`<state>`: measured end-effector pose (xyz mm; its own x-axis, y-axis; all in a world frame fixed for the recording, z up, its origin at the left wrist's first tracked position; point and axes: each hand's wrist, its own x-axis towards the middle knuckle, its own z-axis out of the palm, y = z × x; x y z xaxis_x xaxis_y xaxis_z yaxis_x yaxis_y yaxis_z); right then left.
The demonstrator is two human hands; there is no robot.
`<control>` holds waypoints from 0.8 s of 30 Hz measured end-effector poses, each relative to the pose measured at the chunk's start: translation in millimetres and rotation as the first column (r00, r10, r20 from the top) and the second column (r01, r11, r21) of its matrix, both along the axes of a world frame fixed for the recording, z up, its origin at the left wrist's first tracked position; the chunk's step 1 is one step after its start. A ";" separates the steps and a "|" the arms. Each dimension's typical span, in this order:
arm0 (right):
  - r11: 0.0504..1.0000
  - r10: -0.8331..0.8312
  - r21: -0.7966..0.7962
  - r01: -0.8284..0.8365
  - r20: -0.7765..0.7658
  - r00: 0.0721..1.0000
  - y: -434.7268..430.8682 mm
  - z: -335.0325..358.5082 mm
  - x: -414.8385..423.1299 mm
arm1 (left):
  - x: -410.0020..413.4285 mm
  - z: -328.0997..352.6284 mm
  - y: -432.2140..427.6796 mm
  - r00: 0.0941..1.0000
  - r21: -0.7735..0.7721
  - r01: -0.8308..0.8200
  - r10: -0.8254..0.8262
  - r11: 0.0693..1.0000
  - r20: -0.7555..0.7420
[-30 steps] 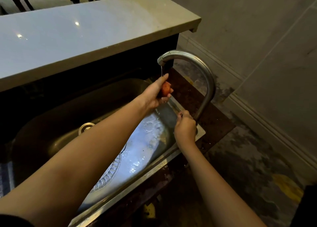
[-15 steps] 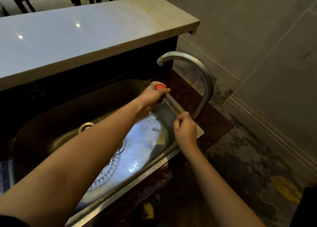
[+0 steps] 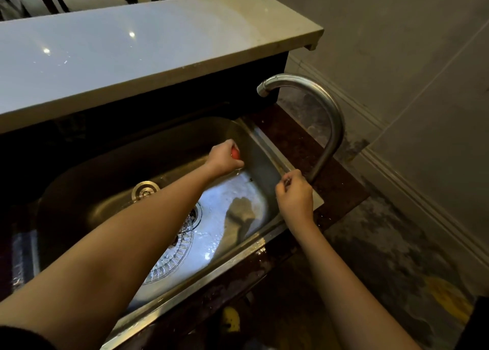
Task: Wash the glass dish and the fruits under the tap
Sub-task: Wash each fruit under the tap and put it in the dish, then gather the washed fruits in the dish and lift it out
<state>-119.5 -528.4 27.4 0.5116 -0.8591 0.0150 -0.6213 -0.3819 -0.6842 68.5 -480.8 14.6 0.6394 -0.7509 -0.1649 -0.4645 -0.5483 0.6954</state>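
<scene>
My left hand is closed around a small red fruit, low inside the steel sink near its far right wall, below and left of the tap spout. My right hand pinches a small handle at the base of the curved steel tap. No water stream shows at the spout. A patterned glass dish lies flat on the wet sink bottom, partly hidden under my left forearm.
A pale stone shelf overhangs the back of the sink. The drain strainer and a round overflow fitting sit in the basin. A dark counter strip borders the sink's right side, with mottled floor and a wall beyond.
My left hand has dropped with the red fruit from under the spout down into the basin. The thin water stream seen a second ago is gone. My right hand stays at the tap's base.
</scene>
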 end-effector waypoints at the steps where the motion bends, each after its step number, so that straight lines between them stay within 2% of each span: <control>1: 1.000 0.002 -0.005 -0.002 0.000 1.000 0.9 -0.8 0.1 | 0.9 -4.8 4.5 1.000 0.008 -0.016 0.016 1.000 -0.006; 7: 0.999 0.035 0.016 -0.035 -0.019 0.999 5.6 -0.7 1.6 | 8.0 -33.3 30.2 0.999 0.132 -0.010 0.003 0.991 0.054; 10: 0.993 0.027 -0.116 -0.032 -0.040 0.999 14.9 2.2 3.9 | 15.0 -43.6 52.4 0.986 0.260 0.002 -0.045 0.966 0.158; 13: 0.973 0.091 -0.217 -0.077 0.056 0.994 31.8 3.0 16.0 | 24.6 -55.8 88.2 0.966 0.408 -0.038 -0.071 0.912 0.249; 15: 0.969 0.217 -0.130 -0.210 0.041 0.975 42.0 -5.0 31.2 | 32.3 -68.0 117.3 0.970 0.470 -0.103 -0.016 0.877 0.243; 16: 0.954 0.296 -0.056 -0.296 -0.013 0.955 47.2 -11.9 40.0 | 35.7 -74.7 132.7 0.975 0.486 -0.136 0.030 0.863 0.219; 19: 0.839 0.544 0.192 -0.510 -0.236 0.805 60.6 -38.2 68.0 | 41.7 -92.7 176.5 0.972 0.454 -0.233 0.206 0.860 0.110; 21: 0.761 0.640 0.376 -0.529 -0.298 0.708 67.3 -56.4 85.9 | 42.9 -103.0 199.8 0.938 0.366 -0.344 0.336 0.865 0.087; 24: 0.693 0.692 0.543 -0.474 -0.317 0.648 74.9 -80.5 115.4 | 45.7 -115.6 224.4 0.846 0.271 -0.529 0.525 0.804 0.096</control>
<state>-4.1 -453.5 -53.2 0.7480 -0.2441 -0.6172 -0.6291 -0.5572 -0.5420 114.2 -256.4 -101.1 0.9277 -0.2220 -0.3002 -0.0573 -0.8791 0.4731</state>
